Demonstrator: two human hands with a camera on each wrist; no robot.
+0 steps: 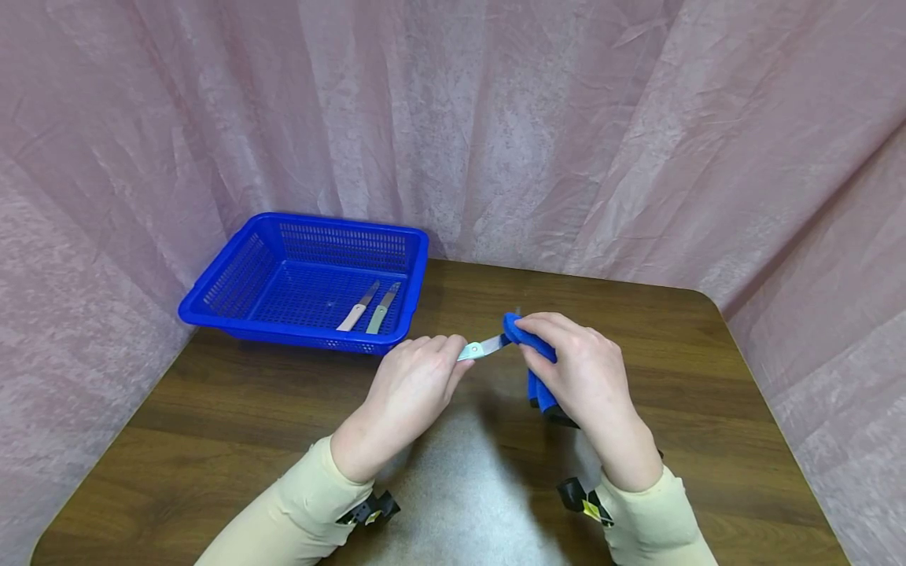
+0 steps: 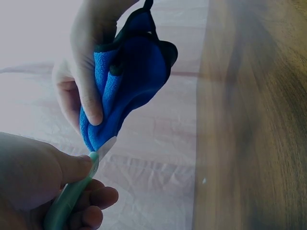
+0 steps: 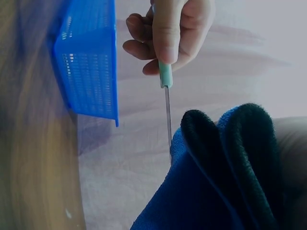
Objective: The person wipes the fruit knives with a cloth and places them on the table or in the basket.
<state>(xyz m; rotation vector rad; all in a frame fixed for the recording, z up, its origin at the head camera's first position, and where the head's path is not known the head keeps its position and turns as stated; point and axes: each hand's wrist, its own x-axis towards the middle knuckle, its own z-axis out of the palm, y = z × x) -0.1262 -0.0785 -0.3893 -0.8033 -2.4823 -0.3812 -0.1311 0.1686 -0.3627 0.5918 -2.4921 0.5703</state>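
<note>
A knife with a pale green handle (image 1: 473, 351) is gripped by my left hand (image 1: 414, 377), its blade pointing right. My right hand (image 1: 583, 365) pinches a folded blue cloth (image 2: 129, 76) with dark edging around the outer part of that blade. In the left wrist view a short stretch of bare blade (image 2: 106, 147) shows between handle and cloth. From the right wrist view, the blade (image 3: 168, 120) runs edge-on down to the cloth, which hides its tip there. Both hands are held above the table, and the cloth's loose folds hang below my right hand.
A blue plastic basket (image 1: 304, 324) stands at the back left of the wooden table (image 1: 679, 377). Inside lie a knife with a pale pink handle (image 1: 351, 317) and one with a green handle (image 1: 377, 319). Pink curtains (image 1: 538, 134) enclose the table behind and at the sides.
</note>
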